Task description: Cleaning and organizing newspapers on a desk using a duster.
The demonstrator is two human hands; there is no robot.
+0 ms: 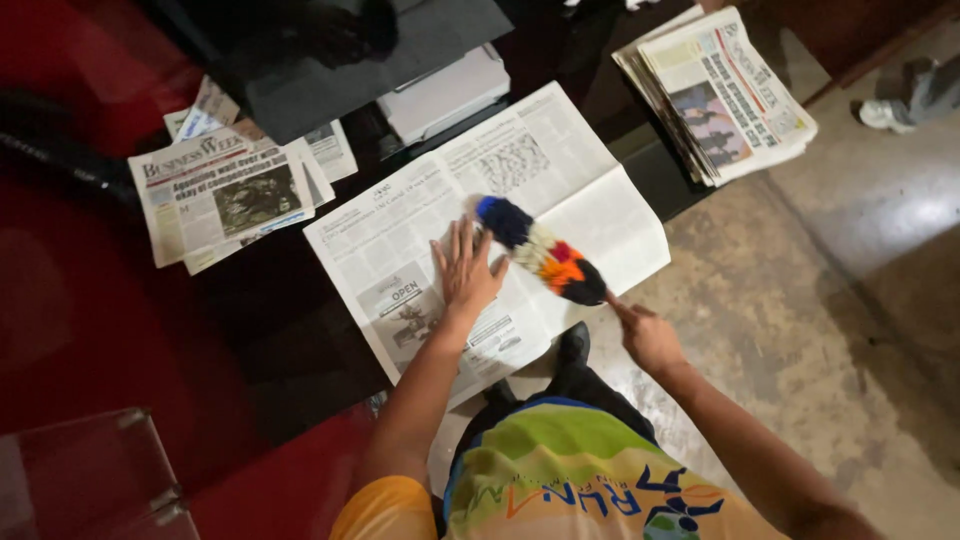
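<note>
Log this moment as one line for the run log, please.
left hand: flat on open newspaper | right hand: grips duster handle, duster head on newspaper | table: dark, more papers on it

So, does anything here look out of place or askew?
The open newspaper lies askew, one corner hanging past the dark table edge. The left hand presses it flat while the right hand sweeps a multicoloured duster across it.

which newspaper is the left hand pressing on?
The opened-out newspaper in the middle of the dark table; the left hand lies flat on it beside the multicoloured duster, held by the right hand. The other newspapers are folded and untouched.
</note>
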